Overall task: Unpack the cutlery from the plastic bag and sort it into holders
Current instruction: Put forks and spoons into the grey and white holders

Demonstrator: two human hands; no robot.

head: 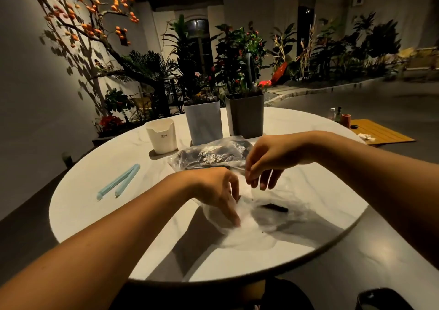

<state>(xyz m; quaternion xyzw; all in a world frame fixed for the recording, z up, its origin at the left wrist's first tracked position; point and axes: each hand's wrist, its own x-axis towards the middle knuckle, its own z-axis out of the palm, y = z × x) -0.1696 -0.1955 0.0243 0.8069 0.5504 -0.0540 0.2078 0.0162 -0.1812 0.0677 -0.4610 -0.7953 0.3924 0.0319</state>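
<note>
The clear plastic bag (266, 212) lay flat on the white bench (99, 214), its long axis running from the near edge away toward the holders (203, 119). Left hand (219, 193) pinched the bag's near-left edge, fingers curled down; right hand (263, 162) hovered above it, fingertips bunched, grip on the film unclear

the clear plastic bag (251, 214) blurs into glare on the bench (95, 203), its edges hard to trace. a dark item (274, 207) inside it is too indistinct to name. the left hand (218, 191) hides its own fingertips in the film. the tall white holder (203, 119) and the grey holder (244, 115) hide most of their contents. both forearms are cut off by the frame's edges.
</note>
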